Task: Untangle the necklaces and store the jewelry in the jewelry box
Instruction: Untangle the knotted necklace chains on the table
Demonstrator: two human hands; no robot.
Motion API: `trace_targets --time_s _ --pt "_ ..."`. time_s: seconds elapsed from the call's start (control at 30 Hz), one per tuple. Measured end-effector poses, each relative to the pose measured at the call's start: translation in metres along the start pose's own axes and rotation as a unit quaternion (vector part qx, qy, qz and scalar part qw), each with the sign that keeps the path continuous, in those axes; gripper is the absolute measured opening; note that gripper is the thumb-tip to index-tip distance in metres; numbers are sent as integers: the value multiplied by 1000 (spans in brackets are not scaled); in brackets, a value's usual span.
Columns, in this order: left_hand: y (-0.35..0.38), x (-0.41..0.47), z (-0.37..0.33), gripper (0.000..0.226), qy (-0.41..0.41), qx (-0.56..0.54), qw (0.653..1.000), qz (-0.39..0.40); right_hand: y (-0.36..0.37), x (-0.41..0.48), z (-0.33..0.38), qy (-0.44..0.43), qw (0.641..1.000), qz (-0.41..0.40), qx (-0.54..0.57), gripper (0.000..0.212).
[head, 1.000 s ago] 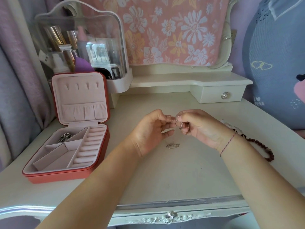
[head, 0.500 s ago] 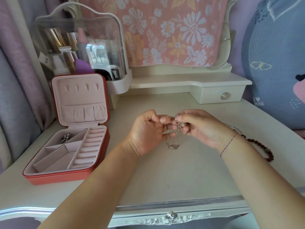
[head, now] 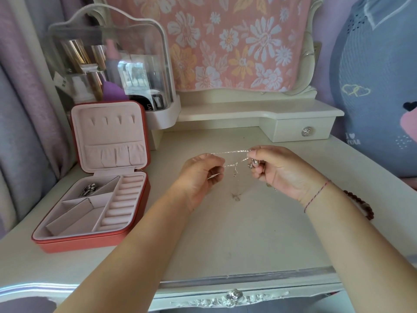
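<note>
Both hands are raised over the white tabletop (head: 225,245), palms turned toward each other with a short gap between them. Left hand (head: 198,175): fingers curled in, thumb and fingertips pinching one end of a thin silver necklace chain (head: 230,152). Right hand (head: 277,170): fingers also curled, pinching the same chain at its far end, with a small silver lump of jewelry (head: 253,163) bunched against its fingertips, too small to identify. One strand of the chain runs taut from hand to hand. A second strand sags just under it with a kink near the middle. Below the gap between the hands hangs a pendant (head: 235,196), blurred, and I cannot tell whether it touches the tabletop. A red thread (head: 316,195) circles the right wrist. Well out to the left of the left hand sits the jewelry box (head: 79,242), red outside and pale pink inside, with its lid standing upright. A silver piece (head: 89,190) lies in the back-left compartment. Past the right wrist, on the outer side, a dark beaded bracelet (head: 361,204) lies on the tabletop, partly hidden by the forearm. Beyond the left hand, behind the box, is a clear cosmetics case (head: 112,59). Beyond the right hand is a small drawer (head: 305,131).
</note>
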State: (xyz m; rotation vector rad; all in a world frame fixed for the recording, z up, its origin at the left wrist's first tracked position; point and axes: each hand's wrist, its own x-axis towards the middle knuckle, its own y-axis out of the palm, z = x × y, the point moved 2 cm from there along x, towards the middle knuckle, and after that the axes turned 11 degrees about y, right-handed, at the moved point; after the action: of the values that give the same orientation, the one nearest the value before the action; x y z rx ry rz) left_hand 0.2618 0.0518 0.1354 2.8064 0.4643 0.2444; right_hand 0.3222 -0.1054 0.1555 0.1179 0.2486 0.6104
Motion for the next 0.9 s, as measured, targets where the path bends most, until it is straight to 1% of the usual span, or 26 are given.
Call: trace_targets --time_s 0.07,0.13,0.27,0.43,0.53,0.63,0.73,0.8,0.9 --pt "-2 1 1 34 23 54 998 -27 -1 0 1 1 1000 4 10 16" --pt "-3 1 -1 45 54 120 991 -37 -4 1 2 2 999 10 36 8" --pt "-6 -1 -3 44 81 157 983 -52 -11 1 5 -4 994 10 108 11" --pt "-6 -1 -5 45 82 149 982 -84 -22 -1 10 -16 978 10 208 6" --pt "-8 -1 -7 47 79 129 984 -93 -32 0 12 -34 967 8 254 17" --pt "-10 0 -8 51 70 122 985 -100 -38 0 13 -51 957 14 285 10" --pt "-10 1 -9 58 62 99 987 -107 -39 0 13 -60 952 16 299 9" --pt "-10 -1 -10 58 60 91 988 -109 -39 -1 14 -60 953 12 297 9" --pt "-11 -2 -12 48 58 64 988 -125 -39 -1 13 -58 953 6 296 9"
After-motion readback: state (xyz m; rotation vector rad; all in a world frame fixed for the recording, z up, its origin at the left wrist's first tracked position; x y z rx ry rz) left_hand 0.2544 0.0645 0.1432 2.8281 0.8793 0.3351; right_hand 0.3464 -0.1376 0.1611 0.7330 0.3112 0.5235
